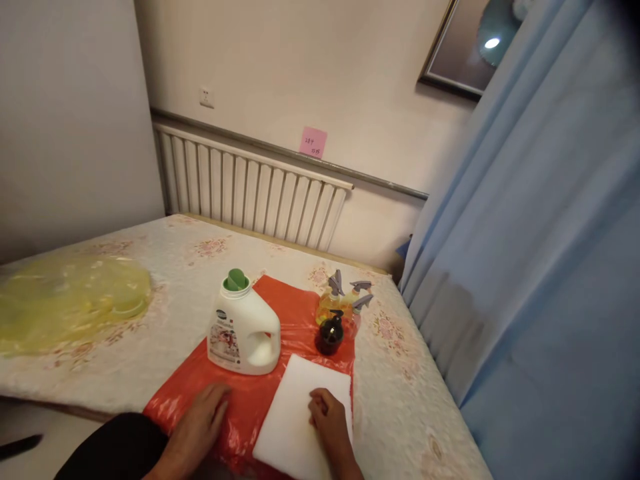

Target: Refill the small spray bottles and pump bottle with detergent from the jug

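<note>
Big table with a flowery cloth, reaching back to a white radiator on the wall. Blue curtain hanging down the right side. Pale yellow plastic bag lying flat on the far left of the table. Shiny red plastic sheet spread on the near part of the table. White pad lying flat on the red sheet, at its near right end. White jug with a green cap, standing upright on the red sheet, just behind the left hand. Left hand lying flat on the red sheet, just left of the white pad, fingers spread loose and holding nothing. Right hand pressed down on top of the white pad, fingers curled in, gripping nothing. Yellow spray bottles with grey tops at the far right edge of the red sheet. Small black pump bottle just in front of those. Tiny pink note stuck on the wall above the radiator.
</note>
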A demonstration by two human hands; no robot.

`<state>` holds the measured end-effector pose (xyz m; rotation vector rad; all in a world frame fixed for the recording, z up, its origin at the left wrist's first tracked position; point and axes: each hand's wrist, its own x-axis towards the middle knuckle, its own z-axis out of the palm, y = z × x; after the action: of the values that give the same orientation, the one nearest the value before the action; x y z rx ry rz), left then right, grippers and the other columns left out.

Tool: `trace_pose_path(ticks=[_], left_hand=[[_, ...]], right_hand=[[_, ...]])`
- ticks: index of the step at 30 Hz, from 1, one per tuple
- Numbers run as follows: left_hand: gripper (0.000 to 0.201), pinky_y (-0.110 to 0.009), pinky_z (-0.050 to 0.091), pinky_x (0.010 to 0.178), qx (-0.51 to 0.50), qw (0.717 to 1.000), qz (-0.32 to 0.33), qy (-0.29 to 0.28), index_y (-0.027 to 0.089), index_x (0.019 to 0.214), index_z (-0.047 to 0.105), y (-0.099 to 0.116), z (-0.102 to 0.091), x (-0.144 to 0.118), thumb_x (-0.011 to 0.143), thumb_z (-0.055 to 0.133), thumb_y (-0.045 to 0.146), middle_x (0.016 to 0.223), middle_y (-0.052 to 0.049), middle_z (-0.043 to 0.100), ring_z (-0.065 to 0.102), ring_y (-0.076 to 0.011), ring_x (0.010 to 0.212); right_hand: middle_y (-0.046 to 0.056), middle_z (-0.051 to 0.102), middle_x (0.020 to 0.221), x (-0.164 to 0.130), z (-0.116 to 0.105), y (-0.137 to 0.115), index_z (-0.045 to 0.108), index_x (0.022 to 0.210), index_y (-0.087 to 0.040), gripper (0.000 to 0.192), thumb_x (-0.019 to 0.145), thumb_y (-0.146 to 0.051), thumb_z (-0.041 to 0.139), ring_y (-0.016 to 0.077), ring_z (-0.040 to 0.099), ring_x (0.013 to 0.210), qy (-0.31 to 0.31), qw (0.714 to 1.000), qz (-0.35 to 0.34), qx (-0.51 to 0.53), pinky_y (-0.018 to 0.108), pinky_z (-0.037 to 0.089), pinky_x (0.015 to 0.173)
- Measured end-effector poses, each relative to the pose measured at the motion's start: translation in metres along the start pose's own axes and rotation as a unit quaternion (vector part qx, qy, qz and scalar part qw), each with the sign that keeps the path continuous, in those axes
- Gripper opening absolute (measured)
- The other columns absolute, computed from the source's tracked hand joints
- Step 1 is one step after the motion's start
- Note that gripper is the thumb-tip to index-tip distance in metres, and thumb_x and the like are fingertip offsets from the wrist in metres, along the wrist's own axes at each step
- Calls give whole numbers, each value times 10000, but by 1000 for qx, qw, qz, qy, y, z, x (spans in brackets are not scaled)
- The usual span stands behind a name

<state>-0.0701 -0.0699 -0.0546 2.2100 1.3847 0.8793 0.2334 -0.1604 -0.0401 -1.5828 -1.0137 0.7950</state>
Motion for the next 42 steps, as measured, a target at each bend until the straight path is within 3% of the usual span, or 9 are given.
trace_pose_path(ticks=[5,9,12,18,25,31,37,42], left_hand=[[325,-381,482,1033,94,995,-44,-14,180,1108,610,-13,-26,21,962,342,293,1152,-128,676,633,-263,1111],[297,-386,462,1003,144,985,-83,-42,192,982,631,-25,-49,41,937,344,248,1069,-115,676,619,-274,1081],[253,-367,471,934,152,982,-97,-64,195,900,632,-33,-56,51,920,382,229,1016,-111,667,621,-260,1005],[222,-343,453,927,150,979,-99,-102,188,884,643,-42,-54,61,907,422,188,1003,-112,653,612,-236,966],[286,-331,450,922,144,981,-113,-66,185,952,629,-52,-48,57,956,343,193,1001,-98,625,611,-225,970],[309,-343,436,973,148,982,-115,-19,202,971,625,-51,-41,48,989,326,278,1011,-87,611,590,-237,1020],[337,-345,450,953,151,982,-114,1,195,1024,630,-52,-37,49,1002,309,296,1016,-91,607,594,-231,1006],[348,-343,448,948,162,981,-108,6,192,1028,634,-54,-35,49,1007,305,301,1013,-98,601,588,-237,1016]], right_hand=[[-9,631,639,-4,-1,2,724,881,-191,233,760,-383,670,172,597,553,5,1000,-9,2,288,498,564],[7,636,655,-6,0,3,734,869,-194,252,749,-407,671,193,603,579,7,1000,-9,-2,306,507,568],[9,635,663,-7,1,2,737,850,-207,237,741,-407,669,197,600,588,9,1000,-10,-4,315,511,579],[-14,587,583,-4,0,-11,713,787,-204,203,694,-379,669,178,572,519,-6,1000,1,2,294,491,507],[3,636,656,35,21,-67,681,890,-169,287,713,-389,629,143,560,475,-42,998,-36,-8,267,476,479],[89,732,1071,68,64,-117,671,1173,-171,488,694,-259,643,147,601,611,-70,988,-107,-90,273,511,588],[17,704,740,89,94,-134,729,840,-185,150,721,-255,670,169,586,650,-76,966,-149,-198,247,429,612],[-8,671,643,99,102,-135,737,798,-206,132,765,-288,640,167,561,596,-44,954,-161,-247,245,375,560]])
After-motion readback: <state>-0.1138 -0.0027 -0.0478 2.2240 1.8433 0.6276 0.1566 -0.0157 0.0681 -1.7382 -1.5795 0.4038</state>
